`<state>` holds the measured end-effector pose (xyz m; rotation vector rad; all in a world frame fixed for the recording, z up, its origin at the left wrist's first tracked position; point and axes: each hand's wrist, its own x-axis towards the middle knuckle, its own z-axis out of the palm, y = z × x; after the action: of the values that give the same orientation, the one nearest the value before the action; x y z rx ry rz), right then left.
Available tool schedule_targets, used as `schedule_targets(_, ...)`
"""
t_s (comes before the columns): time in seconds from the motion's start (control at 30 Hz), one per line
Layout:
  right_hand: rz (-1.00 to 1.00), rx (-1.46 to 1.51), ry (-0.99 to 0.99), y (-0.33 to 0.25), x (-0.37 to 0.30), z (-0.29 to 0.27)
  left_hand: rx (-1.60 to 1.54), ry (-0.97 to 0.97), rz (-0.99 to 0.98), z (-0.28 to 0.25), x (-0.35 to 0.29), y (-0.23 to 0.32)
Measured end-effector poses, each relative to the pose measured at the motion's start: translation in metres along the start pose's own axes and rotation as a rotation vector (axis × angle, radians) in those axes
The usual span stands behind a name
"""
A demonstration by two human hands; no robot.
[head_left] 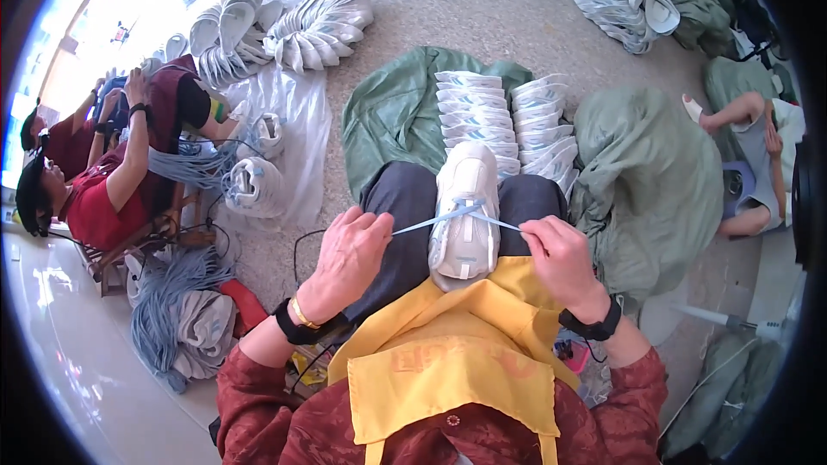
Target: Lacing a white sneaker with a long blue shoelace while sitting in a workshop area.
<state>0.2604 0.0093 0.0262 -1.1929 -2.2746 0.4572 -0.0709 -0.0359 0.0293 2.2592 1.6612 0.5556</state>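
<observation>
A white shoe upper [466,237] rests on my lap between my knees, its toe pointing away from me. Light blue shoelace [419,226] crosses over its upper part, and both ends run outward, drawn taut. My left hand [356,245] is closed in a pinch on one lace end, left of the upper. On the other side, my right hand [560,260] pinches the opposite end between thumb and fingers. A yellow apron [452,379] covers my lap just below the upper.
Stacked white shoe uppers [474,108] stand beyond my knees on green cloth [388,112]. A large green sack [650,189] is at the right. Left lie bundled blue laces [177,310] and rolled uppers [254,188]. Seated people in red [108,181] work at the left; another person sits far right.
</observation>
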Motion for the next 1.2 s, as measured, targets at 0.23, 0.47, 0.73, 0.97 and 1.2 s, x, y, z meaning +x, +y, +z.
schedule_targets(0.23, 0.143, -0.065, 0.059, 0.028, -0.030, -0.039, 0.053, 0.038, -0.183, -0.023, -0.030, -0.032)
schedule_targets(0.47, 0.280, -0.237, 0.157, 0.093, -0.078, -0.085, 0.211, 0.203, -0.362, -0.062, -0.074, -0.102)
schedule_targets(0.73, 0.601, -0.230, 0.179, 0.208, -0.165, -0.141, 0.171, 0.335, -0.659, -0.111, -0.144, -0.184)
schedule_targets(0.97, 0.704, -0.263, 0.177, 0.266, -0.210, -0.198, 0.223, 0.389, -0.894, -0.155, -0.207, -0.259)
schedule_targets(1.2, 0.761, -0.350, 0.245, 0.307, -0.246, -0.227, -0.028, 0.402, -0.944, -0.195, -0.250, -0.308)
